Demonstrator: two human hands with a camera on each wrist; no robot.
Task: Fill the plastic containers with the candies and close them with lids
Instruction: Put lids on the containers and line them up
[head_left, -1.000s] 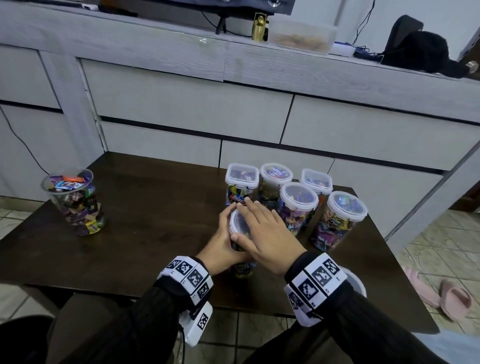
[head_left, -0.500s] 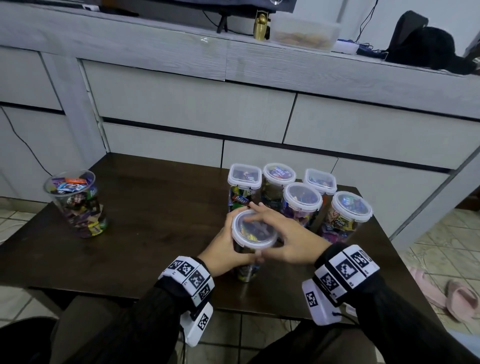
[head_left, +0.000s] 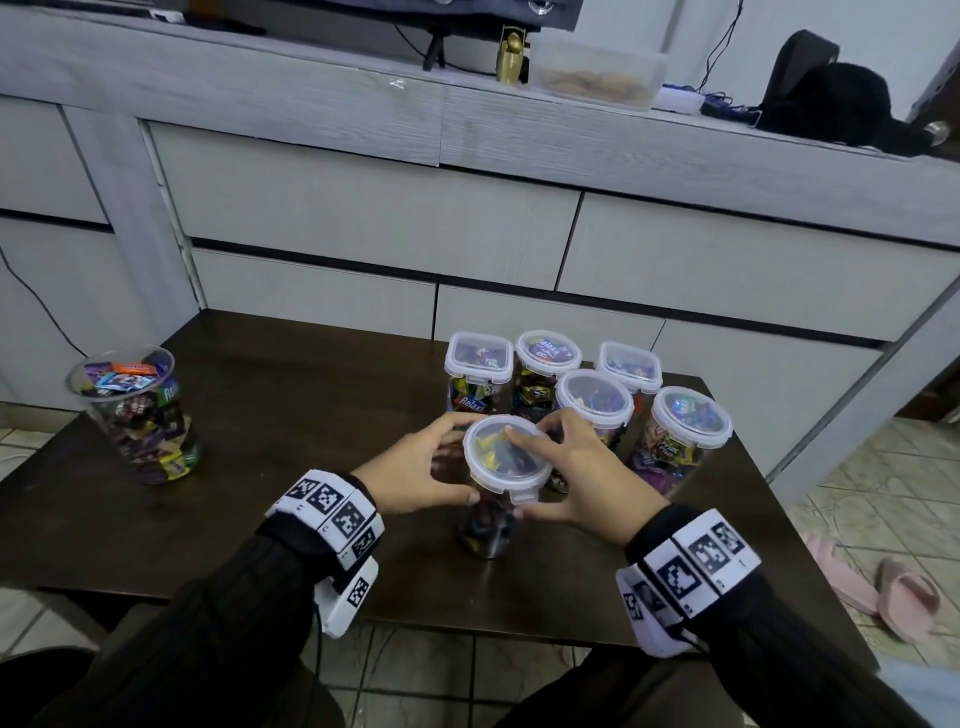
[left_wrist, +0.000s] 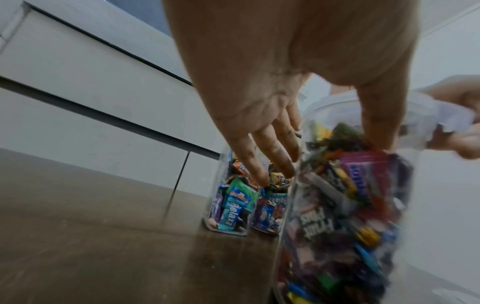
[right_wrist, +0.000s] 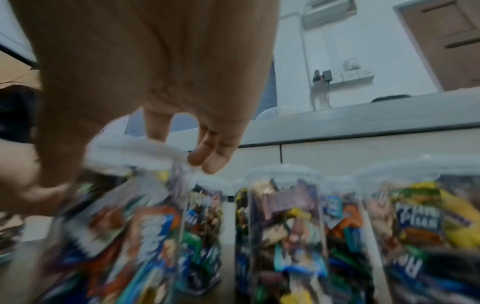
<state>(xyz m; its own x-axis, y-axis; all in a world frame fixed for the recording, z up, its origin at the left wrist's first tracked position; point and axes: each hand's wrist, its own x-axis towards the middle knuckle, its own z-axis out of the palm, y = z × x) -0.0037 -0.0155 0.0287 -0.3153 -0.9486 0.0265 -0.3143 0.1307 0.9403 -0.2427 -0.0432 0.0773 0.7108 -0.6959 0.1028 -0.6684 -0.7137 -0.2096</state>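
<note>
The dark wooden surface (head_left: 291, 415) carries six lidded containers and one open cup of candies (head_left: 136, 415) well apart at the left. Five lidded containers (head_left: 592, 395) cluster at the back; the near container (head_left: 493, 499), a clear round one packed with bright wrappers, stands between both hands. The left hand (head_left: 415, 475) grasps its wall, the right hand (head_left: 576, 478) its white-rimmed lid (head_left: 506, 454). Only the wrist views show the thumbs: the left on the wall, the right under the lid's rim.
</note>
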